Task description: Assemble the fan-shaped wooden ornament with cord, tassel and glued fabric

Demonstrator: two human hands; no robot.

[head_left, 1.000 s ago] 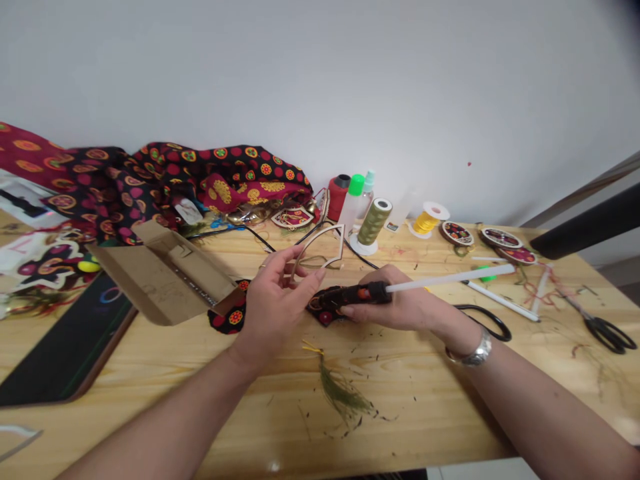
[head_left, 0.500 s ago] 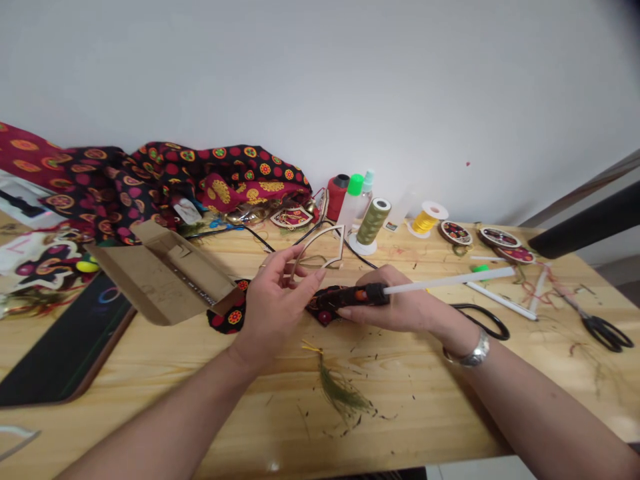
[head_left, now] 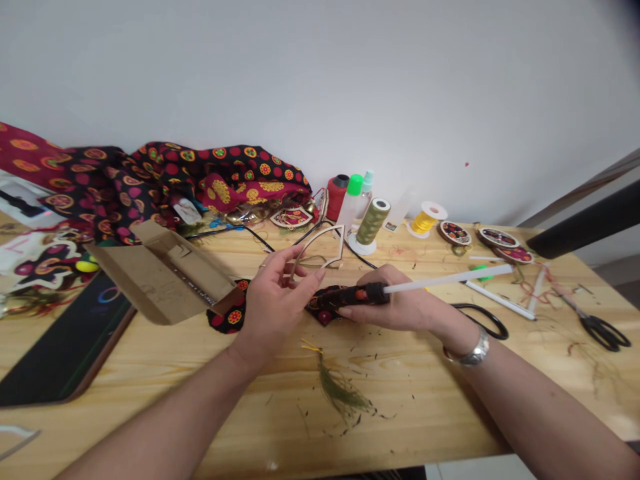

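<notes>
My left hand (head_left: 273, 303) pinches a thin wooden frame piece (head_left: 320, 247), a pointed cut-out outline, and holds it up over the table. My right hand (head_left: 400, 303) is wrapped round a black glue gun (head_left: 350, 295) with an orange trigger; a white glue stick (head_left: 445, 279) juts out of its back towards the right. The gun's nozzle points left at the frame and my left fingers. Under both hands lies a small piece of black, red-dotted fabric (head_left: 230, 317) on the wooden table (head_left: 425, 387).
An open cardboard box (head_left: 160, 273) and a black board (head_left: 65, 347) lie left. Patterned cloth (head_left: 165, 177) is heaped at the back. Thread spools (head_left: 373, 223), bottles (head_left: 353, 193), round fabric pieces (head_left: 500, 238) and black scissors (head_left: 600, 330) lie right. Green thread scraps (head_left: 343, 393) lie near me.
Almost nothing has changed; the glue gun and its stick have shifted very slightly, and both hands keep their grip.
</notes>
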